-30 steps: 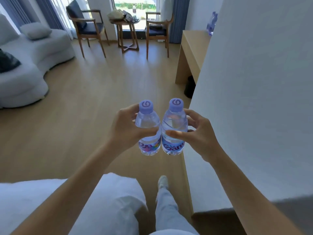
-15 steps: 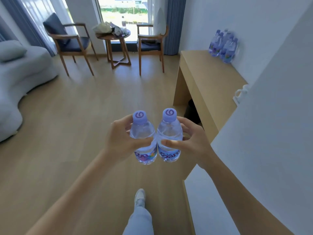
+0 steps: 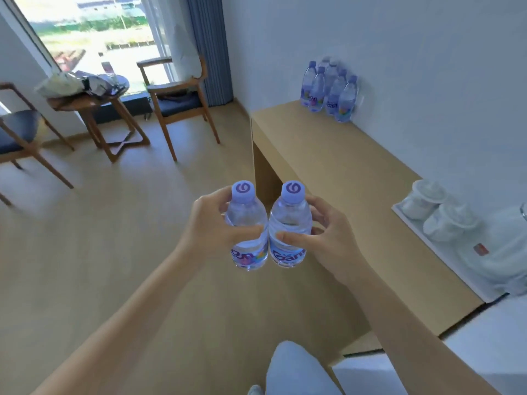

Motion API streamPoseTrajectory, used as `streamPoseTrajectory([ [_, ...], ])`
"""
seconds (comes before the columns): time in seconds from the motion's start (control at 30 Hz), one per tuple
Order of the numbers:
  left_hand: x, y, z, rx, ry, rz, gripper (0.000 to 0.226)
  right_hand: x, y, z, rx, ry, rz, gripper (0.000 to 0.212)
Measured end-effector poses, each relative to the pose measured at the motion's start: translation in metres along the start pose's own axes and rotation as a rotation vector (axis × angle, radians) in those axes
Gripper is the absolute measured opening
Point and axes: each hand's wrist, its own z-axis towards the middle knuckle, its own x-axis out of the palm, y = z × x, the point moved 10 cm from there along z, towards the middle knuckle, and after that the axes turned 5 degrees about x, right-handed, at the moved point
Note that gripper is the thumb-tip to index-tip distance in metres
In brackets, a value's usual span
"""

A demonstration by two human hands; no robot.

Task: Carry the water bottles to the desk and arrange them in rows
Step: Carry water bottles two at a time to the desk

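I hold two small clear water bottles with lilac caps upright and side by side in front of me, above the floor. My left hand grips the left bottle. My right hand grips the right bottle. The two bottles touch each other. The light wooden desk runs along the white wall to my right. At its far end, against the wall, stands a tight group of several like bottles.
A white tray with two lidded white cups and a glass kettle sits on the desk's near end. Two wooden chairs and a small round table stand by the window. A white ledge lies at bottom right.
I have walked forward and turned right. The desk, its bottle group and the cup tray have come much closer and into fuller view. Both hands still hold their bottles together.
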Motion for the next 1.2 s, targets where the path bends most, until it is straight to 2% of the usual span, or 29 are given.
streamPoseTrajectory([
  [0.2, 0.037, 0.043, 0.152, 0.024, 0.106, 0.005, 0.04, -0.048, -0.016, 0.131, 0.016, -0.157, 0.012, 0.054],
  [0.37, 0.063, 0.066, 0.273, 0.001, 0.165, -0.046, 0.037, -0.088, -0.02, 0.24, 0.04, -0.221, 0.028, 0.052],
  [0.6, 0.096, 0.086, 0.415, 0.039, 0.252, -0.083, 0.048, -0.136, -0.021, 0.36, 0.065, -0.337, 0.03, 0.052],
  [0.8, 0.141, 0.115, 0.524, 0.097, 0.39, -0.052, 0.043, -0.172, -0.045, 0.444, 0.118, -0.485, 0.054, 0.06],
  [0.93, 0.179, 0.138, 0.595, 0.105, 0.528, -0.079, 0.043, -0.196, -0.063, 0.492, 0.15, -0.646, 0.058, 0.059],
  [1.2, 0.249, 0.157, 0.677, 0.081, 0.776, -0.148, 0.04, -0.227, -0.09, 0.545, 0.26, -0.906, 0.13, 0.061],
])
